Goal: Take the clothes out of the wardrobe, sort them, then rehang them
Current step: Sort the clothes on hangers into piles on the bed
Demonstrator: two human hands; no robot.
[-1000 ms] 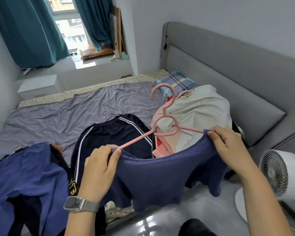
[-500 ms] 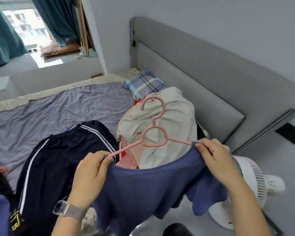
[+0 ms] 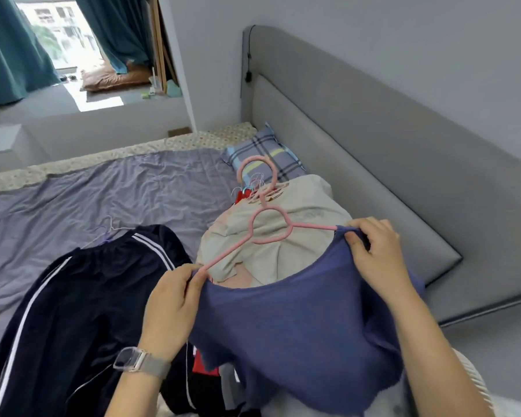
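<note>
Our left hand (image 3: 170,308) and right hand (image 3: 373,254) each pinched the blue shirt (image 3: 298,326) onto the pink hanger (image 3: 265,224), its hook pointing to twelve o'clock.

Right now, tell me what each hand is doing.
Left hand: pinches the blue shirt at the pink hanger end.
Right hand: pinches the shirt's other shoulder.

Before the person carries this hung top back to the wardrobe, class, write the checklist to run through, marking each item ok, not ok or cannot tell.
1. Left hand pinches blue top at its shoulder: ok.
2. Right hand pinches the other shoulder: ok.
3. Both arms of pink hanger inside the top: ok.
4. Hook free of the beige pile: cannot tell.
5. Top hanging smooth: not ok, bunched.
6. Wardrobe in view: not ok.
</note>
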